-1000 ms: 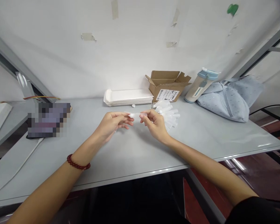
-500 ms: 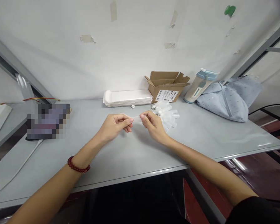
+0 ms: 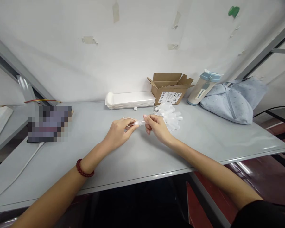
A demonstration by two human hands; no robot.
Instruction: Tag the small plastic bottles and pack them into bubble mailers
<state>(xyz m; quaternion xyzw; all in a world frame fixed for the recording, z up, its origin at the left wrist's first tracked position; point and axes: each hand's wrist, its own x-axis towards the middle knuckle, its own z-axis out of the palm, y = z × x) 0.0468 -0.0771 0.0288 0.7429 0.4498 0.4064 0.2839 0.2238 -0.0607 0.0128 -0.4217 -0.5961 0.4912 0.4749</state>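
Note:
A small clear plastic tube (image 3: pixel 141 122) lies sideways between my hands, above the table. My left hand (image 3: pixel 120 130) pinches its left end between thumb and fingers. On the other end, the thumb and index finger of my right hand (image 3: pixel 156 126) are closed, partly covering the tube. Just behind my right hand, several similar translucent tubes (image 3: pixel 173 118) lie in a fanned pile. A small white cap (image 3: pixel 135 108) sits on the table beyond the held tube.
White envelopes (image 3: pixel 131 99) are stacked against the wall beside an open cardboard box (image 3: pixel 169 90). A bottle (image 3: pixel 203 88) and a light blue cloth bag (image 3: pixel 230 103) stand to the right. At the left lies a blurred-out device (image 3: pixel 48 123) with a white cable (image 3: pixel 19 174).
My left hand has shifted slightly right and turned, its thumb and fingers now around the tube's end. The right fingers have slid a little, and more of the tube shows.

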